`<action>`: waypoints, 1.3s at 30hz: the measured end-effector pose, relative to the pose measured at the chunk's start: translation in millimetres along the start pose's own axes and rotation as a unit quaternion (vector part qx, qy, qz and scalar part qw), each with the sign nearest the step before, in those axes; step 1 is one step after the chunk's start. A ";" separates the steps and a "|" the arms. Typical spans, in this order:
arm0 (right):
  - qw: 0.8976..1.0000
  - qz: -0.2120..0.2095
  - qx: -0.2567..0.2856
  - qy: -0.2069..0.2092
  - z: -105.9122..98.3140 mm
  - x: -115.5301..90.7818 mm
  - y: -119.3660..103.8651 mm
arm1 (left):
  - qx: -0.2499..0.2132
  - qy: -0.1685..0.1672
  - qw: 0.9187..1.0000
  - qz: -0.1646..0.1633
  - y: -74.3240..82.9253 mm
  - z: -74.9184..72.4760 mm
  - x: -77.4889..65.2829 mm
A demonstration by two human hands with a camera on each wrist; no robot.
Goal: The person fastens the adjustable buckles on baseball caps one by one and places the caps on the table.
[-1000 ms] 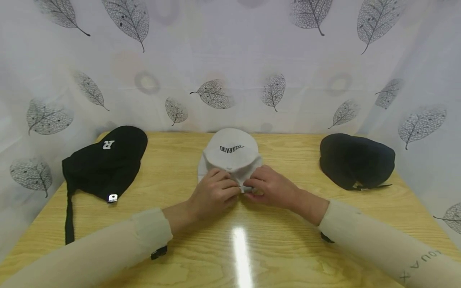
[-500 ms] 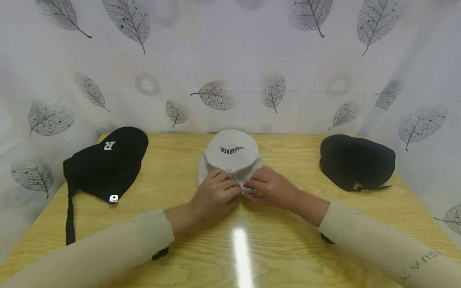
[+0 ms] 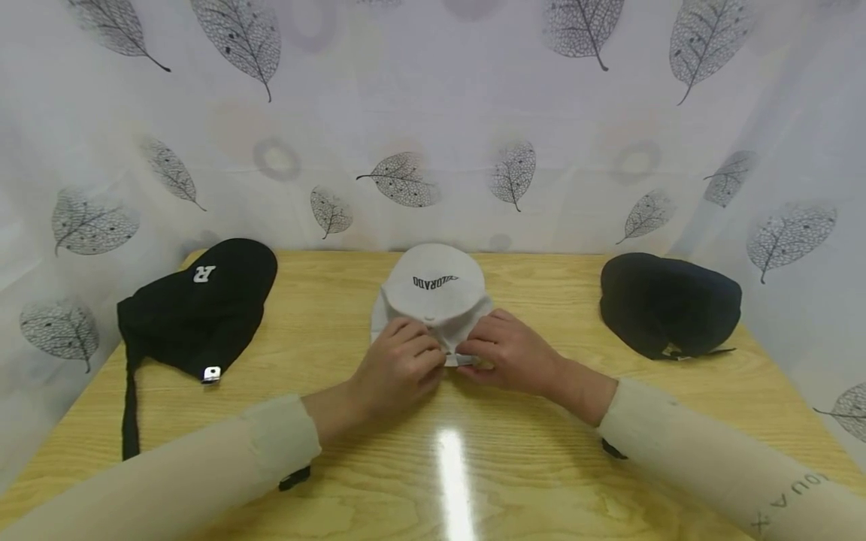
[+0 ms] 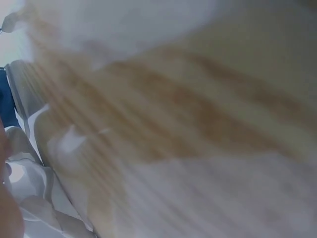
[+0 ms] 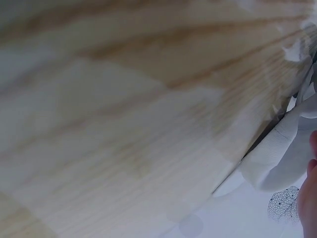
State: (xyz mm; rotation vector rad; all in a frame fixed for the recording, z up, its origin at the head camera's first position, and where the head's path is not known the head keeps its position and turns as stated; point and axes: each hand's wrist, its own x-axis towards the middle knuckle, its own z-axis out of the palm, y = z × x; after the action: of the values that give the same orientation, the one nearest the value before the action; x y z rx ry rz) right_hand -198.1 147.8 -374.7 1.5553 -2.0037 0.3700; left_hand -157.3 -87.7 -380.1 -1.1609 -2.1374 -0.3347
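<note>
A white cap (image 3: 436,282) with dark "COLORADO" lettering sits mid-table, its brim toward the back. Its near edge carries a strap (image 3: 465,361) that runs between my hands. My left hand (image 3: 401,368) pinches the strap's left part with curled fingers. On the other side, my right hand (image 3: 510,353) pinches the strap near its right end, thumb below. The left wrist view catches only a sliver of finger (image 4: 9,208) beside pale cap fabric (image 4: 37,183). Similarly, the right wrist view has fingers (image 5: 309,198) next to the white fabric (image 5: 277,153) at its right edge.
A black cap (image 3: 203,308) with a white "R" and a long hanging strap lies at the left. At the right lies a dark navy cap (image 3: 670,304). A leaf-patterned curtain (image 3: 433,113) borders the wooden table (image 3: 325,285) behind and at both sides.
My left hand has shifted slightly left, away from the right hand, and more of the strap shows between them. The right hand and the other caps stay in place.
</note>
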 end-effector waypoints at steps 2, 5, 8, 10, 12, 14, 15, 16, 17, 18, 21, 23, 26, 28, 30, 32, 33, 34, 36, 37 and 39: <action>1.000 0.004 0.001 -0.002 -0.1 -0.1 -0.2 | -0.001 0.002 1.000 0.001 0.2 0.3 0.1; 1.000 0.004 0.000 -0.001 0.3 -0.3 -0.2 | -0.005 0.003 1.000 0.000 0.7 0.4 0.2; 1.000 -0.002 -0.002 0.004 1.3 -0.8 0.2 | -0.009 0.005 1.000 0.001 1.2 0.6 0.6; 1.000 -0.005 -0.002 0.005 1.7 -1.0 0.4 | -0.009 0.008 1.000 0.003 1.1 1.3 0.8; 1.000 -0.005 -0.003 0.002 2.0 -0.9 0.4 | -0.008 0.009 1.000 0.005 0.9 1.7 0.9; 1.000 -0.003 -0.003 -0.002 1.9 -0.5 -0.1 | -0.007 0.009 1.000 0.008 0.7 2.3 0.8; 1.000 -0.001 -0.002 -0.004 1.9 -0.5 -0.4 | -0.007 0.010 1.000 0.009 0.5 2.8 0.7; 1.000 0.000 -0.001 -0.006 1.9 -0.4 -0.6 | -0.007 0.009 1.000 0.009 0.6 2.8 0.7; 1.000 0.001 0.000 -0.007 1.8 -0.1 -0.8 | -0.008 0.009 1.000 0.010 0.5 3.2 0.5; 1.000 0.000 0.002 -0.007 1.7 0.2 -1.0 | -0.009 0.009 1.000 0.010 0.4 3.8 0.2; 1.000 -0.006 0.005 -0.002 1.7 0.6 -1.4 | -0.009 0.014 1.000 0.015 0.1 6.1 -0.1; 1.000 -0.010 0.006 0.002 1.9 0.9 -1.6 | -0.009 0.016 1.000 0.017 0.5 7.3 0.4; 1.000 -0.014 0.008 0.007 1.5 1.1 -2.2 | -0.005 0.020 1.000 0.019 1.4 8.6 2.3; 1.000 -0.013 0.008 0.007 1.1 1.3 -2.6 | -0.005 0.019 1.000 0.017 2.3 8.4 3.5; 1.000 -0.012 0.007 0.007 0.7 1.3 -3.0 | -0.002 0.019 1.000 0.016 2.7 7.7 4.1; 1.000 -0.010 0.007 0.005 0.8 1.0 -3.2 | -0.002 0.015 1.000 0.013 2.9 6.5 3.9; 1.000 -0.009 0.007 0.003 1.0 0.8 -3.1 | -0.002 0.012 1.000 0.011 2.9 5.8 3.6; 1.000 -0.007 0.006 0.002 1.4 0.6 -2.8 | -0.001 0.009 1.000 0.009 2.8 4.9 3.1; 1.000 -0.007 0.006 0.004 2.0 0.2 -2.2 | -0.002 0.003 1.000 0.000 2.3 2.9 2.1; 1.000 -0.008 0.005 0.007 2.3 0.0 -1.7 | -0.003 0.000 1.000 -0.005 2.0 1.8 1.2; 1.000 -0.008 0.005 0.009 2.4 -0.3 -0.8 | -0.006 -0.005 1.000 -0.016 0.9 -0.4 -0.4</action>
State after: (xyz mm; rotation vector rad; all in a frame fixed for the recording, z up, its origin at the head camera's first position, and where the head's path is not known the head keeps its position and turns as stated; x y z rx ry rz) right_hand -197.9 146.5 -376.8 1.5669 -1.9783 0.3862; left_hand -156.3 -87.7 -380.1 -1.1373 -2.1678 -0.3575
